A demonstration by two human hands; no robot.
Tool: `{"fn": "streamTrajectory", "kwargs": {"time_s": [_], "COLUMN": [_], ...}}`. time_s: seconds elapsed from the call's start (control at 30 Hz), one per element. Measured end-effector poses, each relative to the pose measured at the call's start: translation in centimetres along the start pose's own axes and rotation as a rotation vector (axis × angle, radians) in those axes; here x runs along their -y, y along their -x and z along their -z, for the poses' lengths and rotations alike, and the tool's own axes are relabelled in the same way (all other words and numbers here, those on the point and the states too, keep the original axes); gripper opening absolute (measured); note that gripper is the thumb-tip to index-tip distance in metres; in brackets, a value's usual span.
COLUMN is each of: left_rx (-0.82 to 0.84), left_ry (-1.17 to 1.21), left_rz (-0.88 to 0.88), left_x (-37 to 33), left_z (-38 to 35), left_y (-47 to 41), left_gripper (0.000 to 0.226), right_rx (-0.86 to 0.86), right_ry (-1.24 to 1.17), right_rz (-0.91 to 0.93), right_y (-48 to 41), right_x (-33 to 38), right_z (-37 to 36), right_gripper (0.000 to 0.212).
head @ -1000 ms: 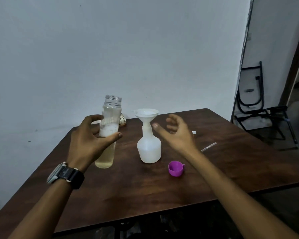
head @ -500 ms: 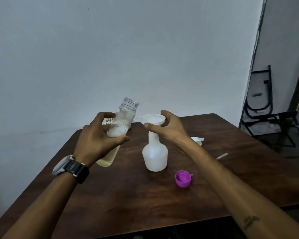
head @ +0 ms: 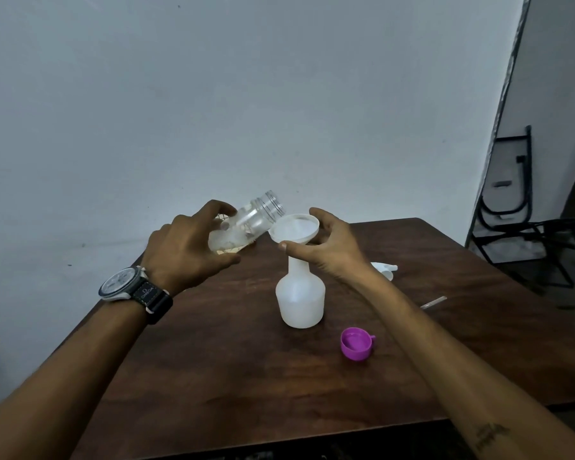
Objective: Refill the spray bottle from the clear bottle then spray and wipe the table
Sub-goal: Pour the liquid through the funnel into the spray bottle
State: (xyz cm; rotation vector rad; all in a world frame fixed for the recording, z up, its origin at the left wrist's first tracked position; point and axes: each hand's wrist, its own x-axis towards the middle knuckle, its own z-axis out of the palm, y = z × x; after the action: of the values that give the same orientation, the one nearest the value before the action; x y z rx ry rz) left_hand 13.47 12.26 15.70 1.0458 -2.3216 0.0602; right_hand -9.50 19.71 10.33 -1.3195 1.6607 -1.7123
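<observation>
Spray bottle (head: pixel 300 298): white, translucent, standing upright near the middle of the table (head: pixel 233 370), its spray head removed. A white funnel (head: pixel 294 229) is seated in its neck, bowl upward.

Right hand (head: pixel 326 249): closed on the funnel, thumb under the near rim and fingers curled round the far side. It grips the funnel only; the body of the spray bottle below is free of the hand.

Clear bottle (head: pixel 246 224): held in the air to the left of the funnel, tipped steeply toward it, open threaded mouth uppermost and just beside the funnel's rim, not over the bowl. Its lower part shows a pale, slightly yellowish liquid with white foam. No liquid is seen leaving the mouth.

Left hand (head: pixel 188 250): clamped round the lower half of the clear bottle, thumb below and fingers over the top. A watch (head: pixel 127 283) with a dark strap sits on that wrist.

Cap (head: pixel 357 344): purple, lying open side up on the table, right of and nearer than the spray bottle, apart from it.

Spray head (head: pixel 385 269): white, lying on the table behind the right forearm, partly hidden. A thin pale tube (head: pixel 434 302) lies farther right on the table.

A dark metal chair (head: pixel 525 220) stands against the wall at far right.
</observation>
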Motion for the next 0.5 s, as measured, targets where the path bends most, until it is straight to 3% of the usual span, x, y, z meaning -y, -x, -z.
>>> {"fn": "streamTrajectory", "kwargs": {"time_s": [0.2, 0.33, 0.5], "left_rx": [0.000, -0.011, -0.025], "left_ry": [-0.095, -0.143, -0.159], "left_rz": [-0.018, -0.028, -0.031], "left_x": [0.10, -0.09, -0.19], "left_z": [0.34, 0.39, 0.52], "left_y": [-0.08, -0.25, -0.70], "left_gripper": [0.062, 0.065, 0.067], "right_rx": [0.002, -0.004, 0.037], "right_ry": [-0.038, -0.022, -0.022], "right_rz": [-0.012, 0.012, 0.056], "right_y": [-0.48, -0.50, -0.26], "right_x": [-0.48, -0.54, -0.49], "right_z": [0.14, 0.00, 0.43], "right_gripper": [0.105, 0.110, 0.045]}}
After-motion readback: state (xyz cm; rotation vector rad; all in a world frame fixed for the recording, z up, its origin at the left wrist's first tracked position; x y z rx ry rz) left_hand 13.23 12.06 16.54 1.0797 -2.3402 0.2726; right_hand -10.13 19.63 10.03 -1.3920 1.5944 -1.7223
